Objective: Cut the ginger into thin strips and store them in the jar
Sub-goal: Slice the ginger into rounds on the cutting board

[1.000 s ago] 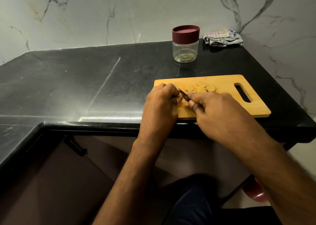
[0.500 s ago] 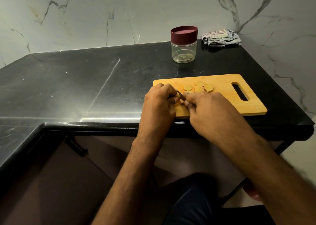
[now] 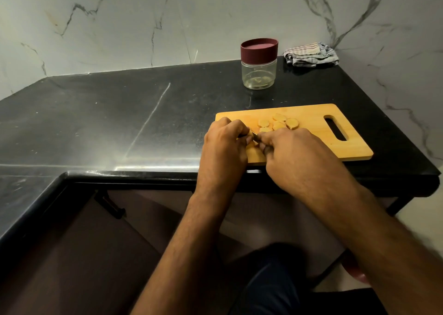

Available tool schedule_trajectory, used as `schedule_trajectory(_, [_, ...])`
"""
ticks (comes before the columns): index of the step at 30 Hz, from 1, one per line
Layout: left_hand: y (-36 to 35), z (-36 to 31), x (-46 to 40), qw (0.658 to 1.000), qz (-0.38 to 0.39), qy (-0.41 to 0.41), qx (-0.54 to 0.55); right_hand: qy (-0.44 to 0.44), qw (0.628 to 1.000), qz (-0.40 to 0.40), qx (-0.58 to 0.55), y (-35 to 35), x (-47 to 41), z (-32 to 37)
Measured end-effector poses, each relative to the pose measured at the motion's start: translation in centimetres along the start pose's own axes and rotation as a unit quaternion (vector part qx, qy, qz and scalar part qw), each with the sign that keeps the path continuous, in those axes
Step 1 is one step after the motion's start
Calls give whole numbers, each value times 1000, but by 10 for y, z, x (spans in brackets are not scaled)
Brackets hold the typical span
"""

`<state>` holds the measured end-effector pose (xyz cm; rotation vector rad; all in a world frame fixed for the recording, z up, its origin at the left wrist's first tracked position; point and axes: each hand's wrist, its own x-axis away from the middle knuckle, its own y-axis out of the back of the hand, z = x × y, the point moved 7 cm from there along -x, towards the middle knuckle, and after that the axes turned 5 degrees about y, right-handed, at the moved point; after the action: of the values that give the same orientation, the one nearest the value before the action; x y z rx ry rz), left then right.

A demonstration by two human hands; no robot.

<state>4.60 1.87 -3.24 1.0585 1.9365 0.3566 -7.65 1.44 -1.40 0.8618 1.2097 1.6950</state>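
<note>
On the wooden cutting board [image 3: 311, 123], my left hand [image 3: 224, 147] curls over a ginger piece [image 3: 252, 144] while my right hand [image 3: 294, 154] grips the knife [image 3: 255, 137]. Ginger slices [image 3: 278, 124] lie just beyond; the lidded jar [image 3: 259, 64] stands behind the board.

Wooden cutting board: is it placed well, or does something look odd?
The wooden cutting board lies askew, its near edge right at the black counter edge. The ginger rounds are all on it; nothing is spilled.

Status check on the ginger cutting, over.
Left hand gripping ginger piece, right hand on knife, both over cutting board. Ginger slices still round. Jar lidded, nothing blocking.
</note>
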Motion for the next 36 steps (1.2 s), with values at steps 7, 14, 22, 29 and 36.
schedule_trajectory(7, [-1, -8, 6, 1000, 9, 1, 11, 10, 999, -34, -3, 0, 15, -7])
schedule_trajectory(14, [-2, -4, 3, 999, 31, -9, 33, 3, 999, -38, 1, -2, 15, -4])
schedule_trajectory(22, [-1, -6, 6, 999, 5, -18, 38, 30, 992, -102, -68, -2, 18, -14])
schedule_trajectory(29, [-2, -9, 7, 999, 16, -25, 19, 8, 1000, -7, -24, -4, 11, -8])
schedule_trajectory(36, [-2, -9, 6, 1000, 17, -16, 13, -2, 999, 28, -22, -1, 14, -8])
